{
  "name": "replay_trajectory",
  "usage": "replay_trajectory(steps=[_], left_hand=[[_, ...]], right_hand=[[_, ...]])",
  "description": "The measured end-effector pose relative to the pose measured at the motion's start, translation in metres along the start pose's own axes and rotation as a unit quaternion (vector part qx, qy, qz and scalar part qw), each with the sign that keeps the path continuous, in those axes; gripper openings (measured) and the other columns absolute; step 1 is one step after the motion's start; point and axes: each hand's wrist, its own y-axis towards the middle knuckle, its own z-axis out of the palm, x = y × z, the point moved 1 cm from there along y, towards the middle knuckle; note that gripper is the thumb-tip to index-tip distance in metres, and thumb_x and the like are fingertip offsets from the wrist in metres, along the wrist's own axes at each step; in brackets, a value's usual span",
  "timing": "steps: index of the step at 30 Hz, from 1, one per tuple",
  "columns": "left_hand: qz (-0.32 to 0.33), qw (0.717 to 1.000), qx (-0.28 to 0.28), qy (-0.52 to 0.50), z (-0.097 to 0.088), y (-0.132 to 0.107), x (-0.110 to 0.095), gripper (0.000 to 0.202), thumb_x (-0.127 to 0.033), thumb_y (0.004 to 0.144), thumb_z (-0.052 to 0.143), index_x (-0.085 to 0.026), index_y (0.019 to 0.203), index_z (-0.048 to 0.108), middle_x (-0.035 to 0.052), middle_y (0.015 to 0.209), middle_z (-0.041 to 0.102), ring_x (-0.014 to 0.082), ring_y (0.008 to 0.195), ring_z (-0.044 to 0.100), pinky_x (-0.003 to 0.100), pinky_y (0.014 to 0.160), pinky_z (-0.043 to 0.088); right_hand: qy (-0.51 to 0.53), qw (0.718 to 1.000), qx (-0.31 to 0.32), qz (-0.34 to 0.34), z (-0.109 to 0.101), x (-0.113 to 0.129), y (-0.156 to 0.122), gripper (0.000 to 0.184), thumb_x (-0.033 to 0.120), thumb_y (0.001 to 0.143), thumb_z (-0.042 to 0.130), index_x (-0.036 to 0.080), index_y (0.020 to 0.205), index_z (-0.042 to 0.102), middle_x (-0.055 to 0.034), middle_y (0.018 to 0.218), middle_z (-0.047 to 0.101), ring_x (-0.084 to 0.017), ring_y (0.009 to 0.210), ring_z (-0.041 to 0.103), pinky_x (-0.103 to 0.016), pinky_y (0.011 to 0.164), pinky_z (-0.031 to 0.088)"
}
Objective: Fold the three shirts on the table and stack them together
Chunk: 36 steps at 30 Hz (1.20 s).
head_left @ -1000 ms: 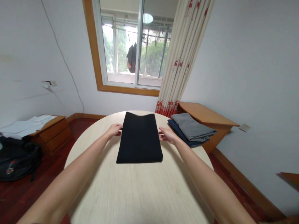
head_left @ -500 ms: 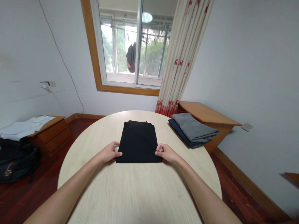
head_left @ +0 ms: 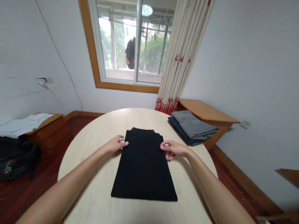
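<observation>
A black folded shirt lies flat on the round pale table, with its collar at the far end. My left hand is at the shirt's upper left edge. Its thumb lies on the cloth, its index finger is slightly lifted, and its other fingertips are partly hidden by the edge. On the opposite edge, my right hand pinches the cloth between thumb and index finger, the other fingers curled below. A stack of folded clothes, grey over dark blue, lies beyond my right hand.
Behind the stack stands a wooden desk. A curtain hangs beside the window. On the left are a low wooden cabinet with papers on it and a black bag on the floor.
The shirt reaches much nearer to me and shows longer than before. My hands have gone from its near corners to its sides close to the collar end.
</observation>
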Motion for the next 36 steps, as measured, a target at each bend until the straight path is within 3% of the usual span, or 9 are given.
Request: replay_trajectory(steps=[5,9,16,20,22,25,29,32,36], left_hand=[[0.036,0.995,-0.085,-0.041,0.010,0.064,-0.013,0.059,-0.022,0.076,0.080,-0.010,0.125,0.049,-0.0049,0.063,0.054,0.0105,0.048,0.047,0.024,0.047,0.035],[0.117,0.983,-0.128,-0.065,0.010,0.084,-0.013,0.047,-0.017,0.071,0.079,-0.011,0.113,0.059,-0.0066,0.060,0.049,0.0107,0.053,0.050,0.022,0.051,0.040],[0.252,0.954,-0.150,-0.059,-0.008,0.114,-0.023,0.052,-0.040,0.063,0.081,-0.014,0.106,0.070,0.0020,0.084,0.062,0.0154,0.070,0.061,0.027,0.062,0.049],[0.227,0.954,-0.194,0.006,-0.003,0.131,-0.015,0.045,-0.037,0.071,0.074,-0.013,0.109,0.069,0.0045,0.086,0.064,0.0165,0.071,0.062,0.030,0.068,0.052],[0.215,0.953,-0.209,0.030,0.003,0.128,-0.010,0.040,-0.033,0.074,0.072,-0.013,0.109,0.069,0.0087,0.095,0.067,0.0202,0.079,0.065,0.036,0.077,0.054],[0.289,0.921,-0.209,0.155,0.019,0.098,-0.006,0.038,-0.034,0.083,0.064,-0.014,0.116,0.067,0.0152,0.120,0.066,0.0287,0.112,0.061,0.046,0.103,0.046],[0.403,0.836,-0.088,0.362,0.061,0.036,0.000,0.046,-0.042,0.098,0.044,-0.017,0.135,0.058,0.0118,0.146,0.053,0.0276,0.137,0.045,0.049,0.118,0.030],[0.389,0.813,0.002,0.432,0.083,0.005,0.010,0.054,-0.047,0.100,0.039,-0.020,0.147,0.047,0.0094,0.157,0.040,0.0271,0.147,0.032,0.053,0.121,0.019],[0.317,0.827,0.037,0.463,0.073,-0.006,0.020,0.060,-0.052,0.101,0.035,-0.021,0.153,0.037,0.0082,0.161,0.028,0.0269,0.151,0.020,0.053,0.121,0.017]], right_hand=[[0.042,0.975,-0.199,-0.095,0.005,0.001,0.054,0.032,0.026,0.077,0.073,0.019,0.105,0.059,0.0079,0.059,0.050,-0.010,0.047,0.050,-0.022,0.044,0.043],[0.044,0.933,-0.301,-0.193,0.007,-0.002,0.074,0.026,0.023,0.067,0.069,0.016,0.092,0.067,0.0018,0.071,0.060,-0.013,0.064,0.056,-0.024,0.058,0.046],[0.050,0.893,-0.330,-0.302,-0.017,0.007,0.075,0.038,0.034,0.072,0.065,0.013,0.103,0.072,-0.0045,0.078,0.070,-0.014,0.059,0.057,-0.027,0.058,0.045],[0.009,0.901,-0.362,-0.237,-0.021,0.004,0.089,0.034,0.025,0.078,0.060,0.012,0.107,0.071,-0.0073,0.087,0.072,-0.015,0.065,0.062,-0.029,0.064,0.050],[-0.069,0.900,-0.378,-0.204,-0.016,0.001,0.090,0.034,0.021,0.080,0.059,0.012,0.111,0.070,-0.0111,0.100,0.072,-0.018,0.079,0.066,-0.033,0.077,0.053],[-0.235,0.860,-0.397,-0.219,0.005,0.002,0.073,0.038,0.023,0.086,0.058,0.014,0.122,0.066,-0.0157,0.125,0.064,-0.025,0.112,0.061,-0.040,0.101,0.046],[-0.374,0.833,-0.317,-0.255,0.058,0.006,0.041,0.048,0.035,0.094,0.052,0.016,0.139,0.055,-0.0147,0.149,0.049,-0.028,0.138,0.043,-0.046,0.115,0.032],[-0.421,0.840,-0.232,-0.251,0.091,0.002,0.026,0.053,0.038,0.098,0.045,0.017,0.147,0.047,-0.0122,0.156,0.040,-0.027,0.147,0.031,-0.050,0.120,0.021],[-0.436,0.849,-0.217,-0.204,0.091,-0.012,0.016,0.059,0.047,0.100,0.039,0.017,0.151,0.041,-0.0102,0.160,0.032,-0.027,0.151,0.022,-0.054,0.121,0.016]])
